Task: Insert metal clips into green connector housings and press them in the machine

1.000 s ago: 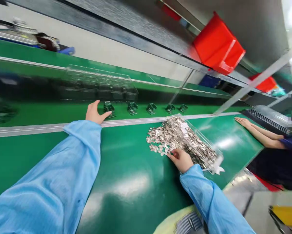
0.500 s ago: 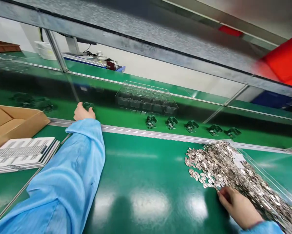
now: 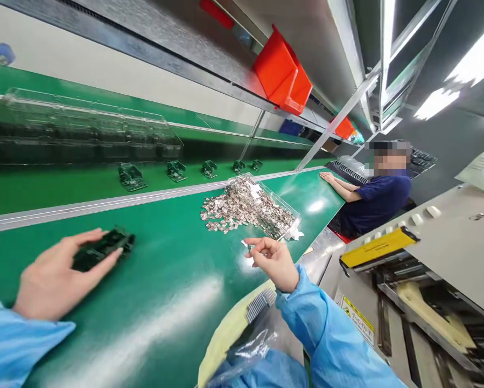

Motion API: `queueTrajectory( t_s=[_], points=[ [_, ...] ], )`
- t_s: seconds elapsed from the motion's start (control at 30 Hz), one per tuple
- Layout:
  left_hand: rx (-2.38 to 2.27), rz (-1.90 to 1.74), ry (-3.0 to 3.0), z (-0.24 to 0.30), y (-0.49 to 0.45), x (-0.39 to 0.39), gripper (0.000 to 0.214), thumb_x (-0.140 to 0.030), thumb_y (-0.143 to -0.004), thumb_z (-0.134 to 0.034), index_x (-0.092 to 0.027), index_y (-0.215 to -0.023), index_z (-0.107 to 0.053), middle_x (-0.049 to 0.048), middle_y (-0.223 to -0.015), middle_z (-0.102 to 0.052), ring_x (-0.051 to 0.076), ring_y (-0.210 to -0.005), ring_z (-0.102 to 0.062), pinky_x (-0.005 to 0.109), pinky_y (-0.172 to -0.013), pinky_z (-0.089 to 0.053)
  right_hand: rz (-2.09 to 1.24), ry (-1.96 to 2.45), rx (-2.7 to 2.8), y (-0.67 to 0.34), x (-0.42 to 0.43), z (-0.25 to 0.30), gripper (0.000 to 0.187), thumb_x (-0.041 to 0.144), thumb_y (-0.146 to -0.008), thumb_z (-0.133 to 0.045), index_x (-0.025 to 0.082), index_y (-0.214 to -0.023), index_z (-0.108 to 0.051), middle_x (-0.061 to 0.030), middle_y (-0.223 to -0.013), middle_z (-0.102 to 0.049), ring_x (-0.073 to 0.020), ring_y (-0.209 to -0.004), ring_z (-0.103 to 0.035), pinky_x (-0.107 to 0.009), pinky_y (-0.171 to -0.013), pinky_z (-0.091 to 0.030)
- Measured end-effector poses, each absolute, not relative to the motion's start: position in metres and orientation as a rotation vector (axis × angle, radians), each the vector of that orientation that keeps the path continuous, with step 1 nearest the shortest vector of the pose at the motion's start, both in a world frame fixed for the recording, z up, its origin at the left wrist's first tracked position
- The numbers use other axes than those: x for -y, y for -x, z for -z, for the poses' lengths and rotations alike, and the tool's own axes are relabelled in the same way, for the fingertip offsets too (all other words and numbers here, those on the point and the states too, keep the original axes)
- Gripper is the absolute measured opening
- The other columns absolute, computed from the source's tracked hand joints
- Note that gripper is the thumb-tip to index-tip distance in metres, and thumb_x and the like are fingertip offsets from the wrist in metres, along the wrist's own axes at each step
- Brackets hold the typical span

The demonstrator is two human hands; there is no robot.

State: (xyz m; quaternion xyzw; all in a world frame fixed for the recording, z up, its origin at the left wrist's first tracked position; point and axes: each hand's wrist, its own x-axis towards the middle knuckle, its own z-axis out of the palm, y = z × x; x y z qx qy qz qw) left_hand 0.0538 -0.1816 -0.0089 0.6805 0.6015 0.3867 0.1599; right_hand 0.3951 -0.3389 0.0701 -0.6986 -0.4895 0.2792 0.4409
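My left hand [image 3: 66,269] grips a dark green, boxy part [image 3: 104,250] between thumb and fingers, above the green worktop [image 3: 145,302]. Close to the front edge, my right hand [image 3: 272,258] pinches a small shiny metal piece [image 3: 248,249] between thumb and forefinger; its exact shape is too small to make out. Just beyond the right hand is a heap of small metal pieces [image 3: 242,207], spilling from a clear tray [image 3: 290,207] onto the worktop. Several similar dark green parts [image 3: 176,171] stand in a row on the green strip behind the metal rail.
A clear compartmented tray [image 3: 92,126] sits at the back left. Red bins [image 3: 284,73] hang under the overhead shelf. A co-worker [image 3: 381,188] sits at the worktop's far end. Machinery with a yellow label [image 3: 381,247] stands at the right.
The view has turned right. My left hand has come back from the rear strip with the dark green part. My right hand has lifted away from the heap, holding a metal piece.
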Motion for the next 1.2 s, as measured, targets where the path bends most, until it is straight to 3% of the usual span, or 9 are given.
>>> queueTrajectory(
  t_s=[0.17,0.27,0.37,0.47,0.6,0.73,0.97,1.07,1.2],
  points=[
    [-1.511,-1.149,-2.259,0.012,-0.085,0.224,0.040,-0.065,-0.062,-0.058,-0.034,-0.083,-0.044,-0.0061,-0.109,-0.069,0.029,-0.111,-0.062,0.046,-0.095,-0.051,-0.849,1.407,0.976,-0.379,0.386,-0.068,0.032,0.044,-0.067,-0.079,0.018,-0.063,-0.059,-0.0064,-0.077,-0.068,-0.0174,-0.066,-0.065,-0.024,-0.050,-0.051],
    [-1.446,-1.007,-2.306,0.018,-0.084,0.223,0.063,-0.065,-0.058,-0.067,-0.034,-0.108,-0.044,0.0027,-0.128,-0.060,0.032,-0.125,-0.051,0.048,-0.104,-0.043,-0.893,1.303,0.884,-0.376,0.415,-0.053,0.029,0.039,-0.067,-0.081,0.019,-0.062,-0.060,-0.0046,-0.073,-0.065,-0.0171,-0.069,-0.062,-0.023,-0.051,-0.048],
    [-1.310,-0.725,-2.323,0.017,-0.078,0.219,0.102,-0.061,-0.061,-0.069,-0.027,-0.143,-0.018,0.0129,-0.150,-0.036,0.033,-0.137,-0.037,0.050,-0.110,-0.035,-0.920,1.241,0.825,-0.374,0.446,-0.038,0.026,0.032,-0.066,-0.083,0.019,-0.061,-0.061,-0.0037,-0.074,-0.063,-0.0151,-0.066,-0.057,-0.022,-0.052,-0.045],
    [-1.121,-0.525,-2.339,0.011,-0.074,0.215,0.106,-0.053,-0.068,-0.068,-0.022,-0.148,-0.006,0.0168,-0.150,-0.034,0.033,-0.138,-0.034,0.049,-0.111,-0.032,-0.929,1.256,0.819,-0.372,0.471,-0.025,0.026,0.030,-0.064,-0.084,0.018,-0.060,-0.062,-0.0040,-0.073,-0.064,-0.0152,-0.067,-0.057,-0.023,-0.059,-0.047],
    [-1.140,-0.473,-2.300,0.005,-0.078,0.215,0.087,-0.049,-0.071,-0.068,-0.021,-0.142,-0.028,0.0138,-0.130,-0.054,0.031,-0.120,-0.053,0.045,-0.103,-0.043,-0.900,1.338,0.750,-0.369,0.489,-0.017,0.021,0.029,-0.064,-0.085,0.022,-0.075,-0.069,-0.0024,-0.072,-0.067,-0.0166,-0.067,-0.061,-0.024,-0.061,-0.051],
    [-1.048,-0.777,-2.224,0.009,-0.103,0.239,0.059,-0.044,-0.067,-0.073,-0.023,-0.118,-0.051,0.0092,-0.116,-0.052,0.025,-0.101,-0.061,0.038,-0.085,-0.055,-0.655,1.484,0.837,-0.365,0.496,-0.019,0.019,0.037,-0.070,-0.079,0.024,-0.083,-0.076,-0.0067,-0.079,-0.072,-0.0220,-0.070,-0.066,-0.029,-0.061,-0.056],
    [-0.738,-1.101,-1.520,0.003,-0.189,0.320,0.059,-0.033,-0.060,-0.081,-0.026,-0.109,-0.049,0.0064,-0.129,-0.046,0.021,-0.096,-0.064,0.033,-0.074,-0.060,-0.464,1.488,0.870,-0.360,0.495,-0.029,0.015,0.036,-0.080,-0.070,0.024,-0.086,-0.077,-0.0082,-0.091,-0.072,-0.0235,-0.082,-0.067,-0.031,-0.066,-0.056],
    [-0.616,-0.968,-1.227,-0.006,-0.219,0.349,0.062,-0.024,-0.056,-0.084,-0.024,-0.106,-0.047,0.0000,-0.102,-0.061,0.015,-0.081,-0.068,0.027,-0.072,-0.059,-0.348,1.499,0.779,-0.359,0.493,-0.028,0.010,0.031,-0.077,-0.072,0.022,-0.081,-0.076,-0.0048,-0.078,-0.069,-0.0182,-0.071,-0.063,-0.027,-0.062,-0.053],
    [-0.516,-0.810,-1.110,-0.006,-0.232,0.366,0.061,-0.014,-0.055,-0.084,-0.024,-0.103,-0.048,-0.0072,-0.080,-0.060,0.007,-0.069,-0.065,0.018,-0.069,-0.056,-0.476,1.468,0.638,-0.348,0.487,-0.027,0.008,0.029,-0.078,-0.072,0.021,-0.081,-0.072,-0.0010,-0.066,-0.066,-0.0144,-0.058,-0.059,-0.024,-0.056,-0.050]
  ],
)
